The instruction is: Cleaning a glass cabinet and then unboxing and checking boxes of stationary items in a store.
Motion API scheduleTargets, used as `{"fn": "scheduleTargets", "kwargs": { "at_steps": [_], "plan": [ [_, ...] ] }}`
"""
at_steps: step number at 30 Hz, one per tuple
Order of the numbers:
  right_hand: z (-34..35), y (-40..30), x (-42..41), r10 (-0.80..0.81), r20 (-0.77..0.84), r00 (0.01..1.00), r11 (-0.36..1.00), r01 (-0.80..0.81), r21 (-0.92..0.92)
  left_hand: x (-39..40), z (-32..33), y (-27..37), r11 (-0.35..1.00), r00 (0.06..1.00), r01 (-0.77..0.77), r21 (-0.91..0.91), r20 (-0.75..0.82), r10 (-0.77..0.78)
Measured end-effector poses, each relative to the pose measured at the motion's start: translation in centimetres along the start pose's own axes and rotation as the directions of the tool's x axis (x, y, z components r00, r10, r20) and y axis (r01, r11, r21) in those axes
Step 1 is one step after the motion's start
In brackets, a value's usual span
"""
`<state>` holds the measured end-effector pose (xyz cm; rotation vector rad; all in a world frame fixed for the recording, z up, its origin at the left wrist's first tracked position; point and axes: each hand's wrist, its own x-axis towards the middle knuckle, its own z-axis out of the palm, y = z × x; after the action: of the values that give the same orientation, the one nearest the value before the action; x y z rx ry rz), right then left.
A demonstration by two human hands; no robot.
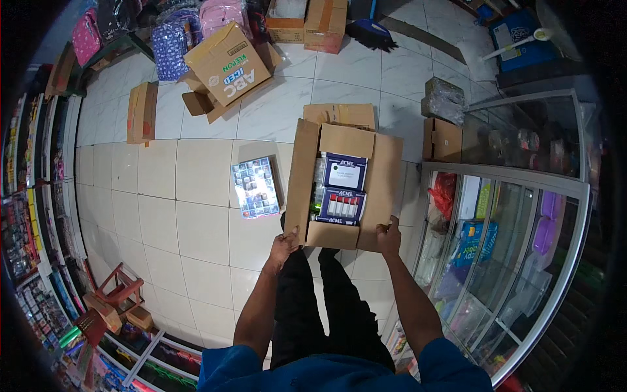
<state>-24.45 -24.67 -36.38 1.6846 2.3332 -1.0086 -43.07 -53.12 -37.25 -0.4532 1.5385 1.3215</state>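
An opened cardboard carton (382,186) is in front of my legs, its flaps spread outward. My left hand (285,249) grips the lower corner of its left flap. At the lower edge of the right flap, my right hand (390,237) holds on with fingers and thumb. Inside lie dark blue and white product boxes (345,172) bearing writing, with clear and green items partly visible along the left side. A flat pack with a grid of small pictures (255,188) lies on the tiled floor to the left of the carton. Whether the carton touches the floor is unclear.
Behind the carton lies another cardboard piece (338,111). A large tilted carton (228,68), wrapped backpacks (169,49) and a narrow box (142,112) stand farther off. A glass display case (504,171) borders the right. Stocked shelves (44,181) and a reddish stool (119,289) are at left.
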Motion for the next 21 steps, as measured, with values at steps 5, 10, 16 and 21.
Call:
{"fn": "scheduleTargets", "kwargs": {
  "at_steps": [5, 10, 16, 21],
  "plan": [
    [2.0, -0.2, -0.1, -0.011, -0.05, 0.999, 0.998, 0.014, 0.06, 1.2, -2.7, -3.2, 0.954, 0.992, -0.092, 0.284, 0.111, 0.063],
    [1.0, -0.3, -1.0, 0.062, -0.05, 0.997, 0.997, -0.059, 0.059, 0.4, -0.3, -3.2, 0.994, 0.996, 0.023, -0.104, 0.086, -0.014],
    [0.6, -1.3, -0.5, 0.024, -0.101, 0.995, 0.992, -0.012, 0.125, -0.3, 0.5, -1.3, 0.996, 0.987, 0.073, 0.059, 0.136, -0.08],
    [-1.4, -7.5, -1.1, -0.335, -0.248, 0.909, 0.93, 0.275, -0.245, -2.0, 0.2, 0.1, 0.998, 0.985, -0.036, -0.049, 0.17, 0.043]
  ]
}}
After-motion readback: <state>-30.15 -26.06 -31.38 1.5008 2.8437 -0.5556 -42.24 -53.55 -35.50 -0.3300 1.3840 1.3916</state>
